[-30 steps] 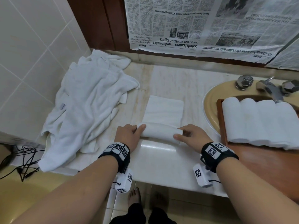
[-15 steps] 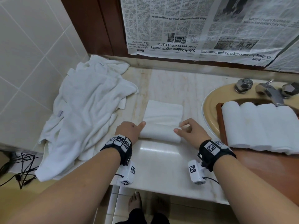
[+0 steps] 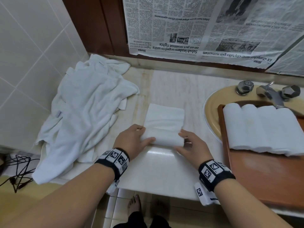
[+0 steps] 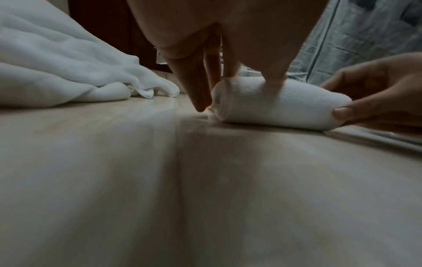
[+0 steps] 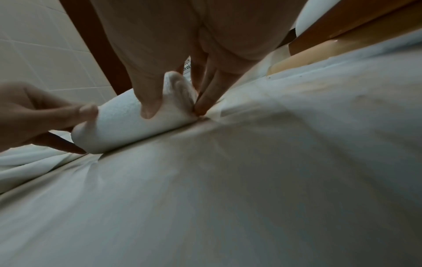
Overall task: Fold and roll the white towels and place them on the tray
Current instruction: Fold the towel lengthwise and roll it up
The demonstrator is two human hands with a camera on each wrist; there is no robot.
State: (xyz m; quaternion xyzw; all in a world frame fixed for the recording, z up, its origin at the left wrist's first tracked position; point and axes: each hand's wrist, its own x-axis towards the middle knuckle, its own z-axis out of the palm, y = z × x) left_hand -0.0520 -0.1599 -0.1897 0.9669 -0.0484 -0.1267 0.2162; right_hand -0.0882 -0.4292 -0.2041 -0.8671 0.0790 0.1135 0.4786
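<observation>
Half-rolled towel [image 3: 162,127] lies mid-worktop [image 3: 162,175], its far part flat. Left hand [image 3: 131,142] grips the roll's left end, thumb on top; right hand [image 3: 192,145] grips the right end. Fingers behind the roll partly hidden, probably curled. Rolled towels [image 3: 263,127] on tray [image 3: 266,178]; loose towel pile [image 3: 85,112] left.

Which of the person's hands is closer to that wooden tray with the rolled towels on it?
Right. The right hand grips the half-rolled towel on the side toward the tray; the left hand holds its far end.
</observation>
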